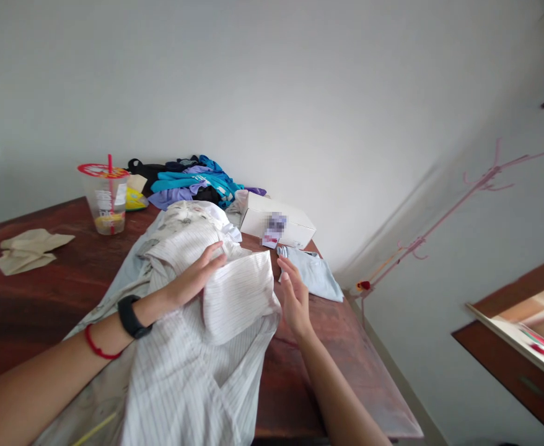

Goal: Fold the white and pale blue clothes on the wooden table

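I'm seeing nothing I can read here: the plastic cup [105,199] near the table's [44,291] far left edge is showing pale, illegible print, and the white box's [276,226] label is blurred.
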{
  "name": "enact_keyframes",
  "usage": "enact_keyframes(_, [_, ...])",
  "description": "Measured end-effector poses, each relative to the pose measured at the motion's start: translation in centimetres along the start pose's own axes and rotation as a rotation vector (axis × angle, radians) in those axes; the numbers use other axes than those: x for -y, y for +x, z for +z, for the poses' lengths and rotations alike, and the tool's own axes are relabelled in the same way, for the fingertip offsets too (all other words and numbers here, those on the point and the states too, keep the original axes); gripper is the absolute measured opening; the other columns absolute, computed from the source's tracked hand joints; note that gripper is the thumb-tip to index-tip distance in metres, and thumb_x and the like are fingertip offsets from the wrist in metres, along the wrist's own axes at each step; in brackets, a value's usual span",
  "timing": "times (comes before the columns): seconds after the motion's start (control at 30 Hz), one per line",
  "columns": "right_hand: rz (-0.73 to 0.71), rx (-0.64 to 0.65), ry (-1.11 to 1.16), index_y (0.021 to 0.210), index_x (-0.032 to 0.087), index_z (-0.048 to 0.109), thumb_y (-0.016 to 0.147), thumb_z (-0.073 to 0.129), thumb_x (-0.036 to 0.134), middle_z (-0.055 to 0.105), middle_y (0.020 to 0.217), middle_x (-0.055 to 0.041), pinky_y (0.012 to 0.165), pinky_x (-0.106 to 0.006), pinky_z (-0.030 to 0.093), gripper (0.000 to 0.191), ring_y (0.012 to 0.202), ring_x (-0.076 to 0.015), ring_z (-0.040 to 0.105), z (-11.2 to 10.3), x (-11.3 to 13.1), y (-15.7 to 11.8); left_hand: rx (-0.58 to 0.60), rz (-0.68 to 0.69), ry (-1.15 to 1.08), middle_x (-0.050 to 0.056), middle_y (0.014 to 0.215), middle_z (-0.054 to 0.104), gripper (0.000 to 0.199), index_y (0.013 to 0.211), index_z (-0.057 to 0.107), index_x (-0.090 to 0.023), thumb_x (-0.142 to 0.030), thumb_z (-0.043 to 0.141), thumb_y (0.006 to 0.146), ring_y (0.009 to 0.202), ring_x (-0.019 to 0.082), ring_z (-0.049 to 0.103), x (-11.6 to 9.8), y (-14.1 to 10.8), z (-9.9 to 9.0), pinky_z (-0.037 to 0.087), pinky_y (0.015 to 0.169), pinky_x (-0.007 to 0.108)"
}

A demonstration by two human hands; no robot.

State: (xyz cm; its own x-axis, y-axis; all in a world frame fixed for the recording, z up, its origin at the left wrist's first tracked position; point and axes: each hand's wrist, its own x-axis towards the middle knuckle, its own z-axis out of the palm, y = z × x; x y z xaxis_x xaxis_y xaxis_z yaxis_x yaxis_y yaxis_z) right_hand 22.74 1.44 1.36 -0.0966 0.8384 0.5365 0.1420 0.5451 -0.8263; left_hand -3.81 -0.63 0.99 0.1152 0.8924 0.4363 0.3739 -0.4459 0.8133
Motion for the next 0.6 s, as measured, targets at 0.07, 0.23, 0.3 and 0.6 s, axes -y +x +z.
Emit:
enact_keyframes(0.07, [0.108,-0.058,-0.002,0.118,0.023,0.074,0.091,0.063,0.053,0.063,0.141,-0.0107,0.119,-0.051,0.035,0.042,0.138,-0.0294,0.051,0.0,-1.2,0.4,0.012,-0.096,-0.091,0.012,0.112,0.075,0.063,0.150,0.042,-0.021,-0.051,0.057,0.097,0.109,0.029,0.071,-0.1,0.2,0.0,0.059,0.083,0.038])
enact_keyframes(0.23, [0.524,-0.061,0.164,0.122,0.019,0.070,0.070,0.082,0.044,0.073,0.121,-0.0125,0.093,-0.043,0.057,0.058,0.111,-0.0296,0.069,0.3,-3.7,0.9,0.016,-0.007,-0.177,0.011,0.117,0.073,0.045,0.134,0.059,-0.021,-0.044,0.061,0.096,0.111,0.026,0.069,-2.0,0.2,-0.4,0.057,0.090,0.036])
enact_keyframes(0.3, [0.591,-0.032,0.216,0.124,0.019,0.068,0.065,0.086,0.041,0.075,0.116,-0.0108,0.089,-0.041,0.058,0.066,0.105,-0.0281,0.071,0.5,-3.6,0.8,-0.038,0.023,-0.166,0.010,0.121,0.071,0.039,0.128,0.063,-0.021,-0.044,0.061,0.096,0.114,0.025,0.068,-2.5,0.3,-0.6,0.056,0.093,0.036])
enact_keyframes(0.6, [0.725,0.258,0.341,0.083,0.014,0.073,0.068,0.086,0.040,0.076,0.082,-0.0064,0.079,-0.031,0.053,0.033,0.077,-0.0205,0.069,0.4,-1.2,0.2,-0.194,0.163,0.152,0.006,0.105,0.074,0.023,0.101,0.072,-0.021,-0.033,0.052,0.100,0.104,0.024,0.068,-2.1,0.1,-0.4,0.053,0.095,0.036])
